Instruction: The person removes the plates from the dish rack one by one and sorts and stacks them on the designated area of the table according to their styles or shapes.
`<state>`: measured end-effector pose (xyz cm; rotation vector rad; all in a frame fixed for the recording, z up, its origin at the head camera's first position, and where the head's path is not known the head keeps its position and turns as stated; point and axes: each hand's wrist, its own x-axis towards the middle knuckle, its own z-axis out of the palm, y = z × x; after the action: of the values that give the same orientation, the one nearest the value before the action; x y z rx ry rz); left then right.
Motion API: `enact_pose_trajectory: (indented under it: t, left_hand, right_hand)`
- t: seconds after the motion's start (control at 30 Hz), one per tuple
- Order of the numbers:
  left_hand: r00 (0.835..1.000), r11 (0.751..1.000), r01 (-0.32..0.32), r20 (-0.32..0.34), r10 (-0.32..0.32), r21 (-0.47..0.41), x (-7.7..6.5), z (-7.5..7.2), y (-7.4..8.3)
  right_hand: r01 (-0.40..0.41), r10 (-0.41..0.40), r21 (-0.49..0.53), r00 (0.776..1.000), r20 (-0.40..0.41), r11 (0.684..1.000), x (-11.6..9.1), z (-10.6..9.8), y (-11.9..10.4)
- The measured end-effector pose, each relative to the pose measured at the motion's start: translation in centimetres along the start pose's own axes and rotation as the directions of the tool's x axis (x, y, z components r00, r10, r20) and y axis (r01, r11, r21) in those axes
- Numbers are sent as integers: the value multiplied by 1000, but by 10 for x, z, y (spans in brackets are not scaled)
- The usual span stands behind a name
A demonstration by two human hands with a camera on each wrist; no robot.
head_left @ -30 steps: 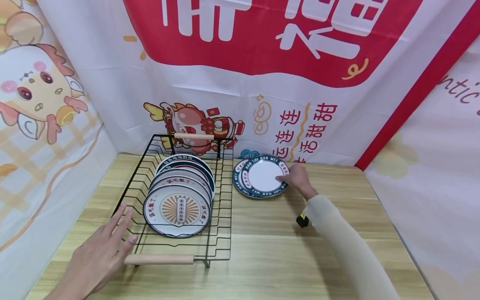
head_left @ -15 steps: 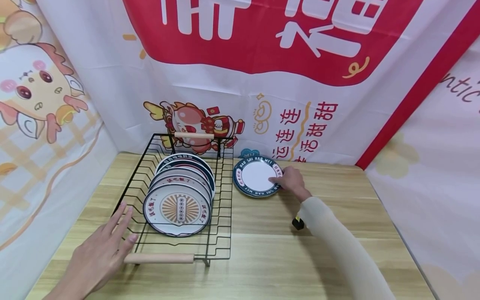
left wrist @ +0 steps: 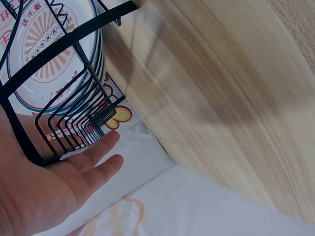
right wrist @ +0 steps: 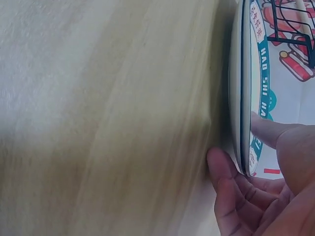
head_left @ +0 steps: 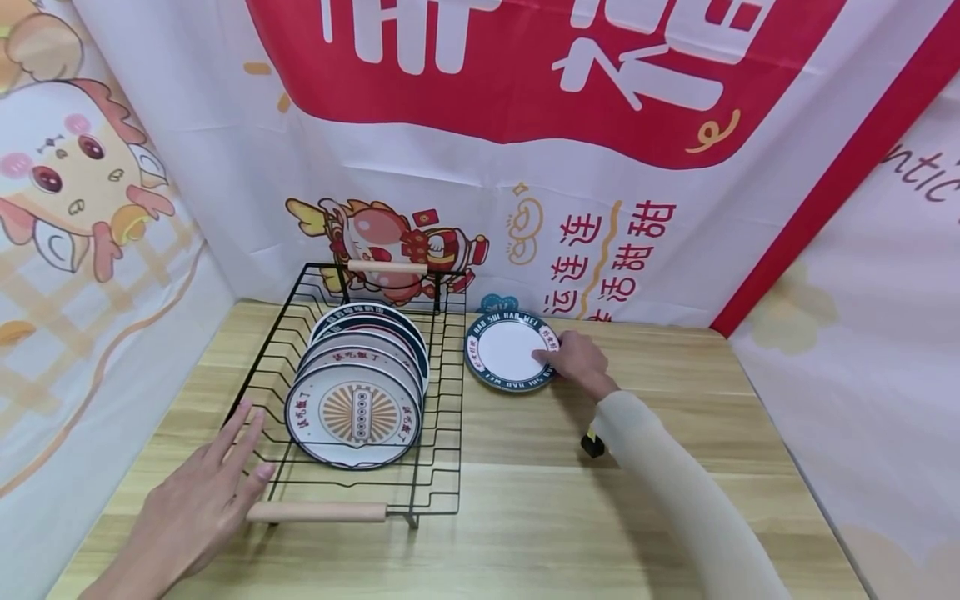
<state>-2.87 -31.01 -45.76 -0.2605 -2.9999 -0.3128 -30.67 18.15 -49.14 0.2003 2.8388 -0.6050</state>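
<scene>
Two round plates [head_left: 510, 352] with dark teal lettered rims and white centres lie stacked right of the dish rack [head_left: 322, 512]. My right hand [head_left: 581, 365] grips their right edge, thumb on top of the rim. In the right wrist view, the fingers [right wrist: 221, 164] curl at the underside of the stacked plates [right wrist: 236, 93]. My left hand [head_left: 187, 508] rests against the rack's near left corner with its fingers fairly straight. In the left wrist view, its fingers [left wrist: 101, 147] stretch along the outside of the black wire frame [left wrist: 69, 39].
Several plates [head_left: 352, 417] lean in the rack's slots, the front one with an orange sunburst. Light wooden handles sit at the rack's ends. A printed cloth [head_left: 420, 158] hangs behind the wooden table [head_left: 525, 517]. A small black object [head_left: 592, 445] hangs below the right wrist.
My right hand has slid the upper teal-rimmed plate left, so it now sits lined up over the lower one. The left hand and rack have stayed in place.
</scene>
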Motion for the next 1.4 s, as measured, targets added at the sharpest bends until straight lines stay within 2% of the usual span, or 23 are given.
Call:
enact_pose_trajectory:
  t: [0.17,0.3,0.47,0.63,0.8,0.93,1.1,1.2,1.4]
  left_hand:
    - [1000,1000,2,9,-2,-3,0,0,0]
    - [1000,1000,-5,-10,5,1,0,-1,0]
    - [1000,1000,-7,-17,7,-6,0,-1,-2]
    - [1000,1000,-3,-8,2,-9,-1,-1,-1]
    - [1000,1000,-5,-3,5,-8,0,-2,0]
    - [1000,1000,-5,-9,5,-6,-1,-1,-1]
    - [1000,1000,-12,-23,11,-14,-1,1,-2]
    - [999,1000,-13,-35,12,-13,-1,0,-3]
    - [999,1000,-3,-41,2,-14,-1,-1,-2]
  right_hand:
    - [20,-21,-65,1000,-20,998,-3,-8,-1]
    - [40,-44,-112,998,-35,993,-8,-20,-5]
    - [109,-117,-120,992,-54,987,-18,-37,-17]
    - [226,-238,-138,968,-76,964,-35,-54,-43]
    - [345,-360,-169,930,-70,923,-64,-72,-79]
    - [427,-448,-199,891,-75,882,-88,-84,-105]
    - [533,-567,-261,820,-75,805,-114,-95,-133]
    - [601,-634,-282,773,-36,748,-128,-97,-149]
    - [689,-708,-297,704,58,661,-155,-92,-178]
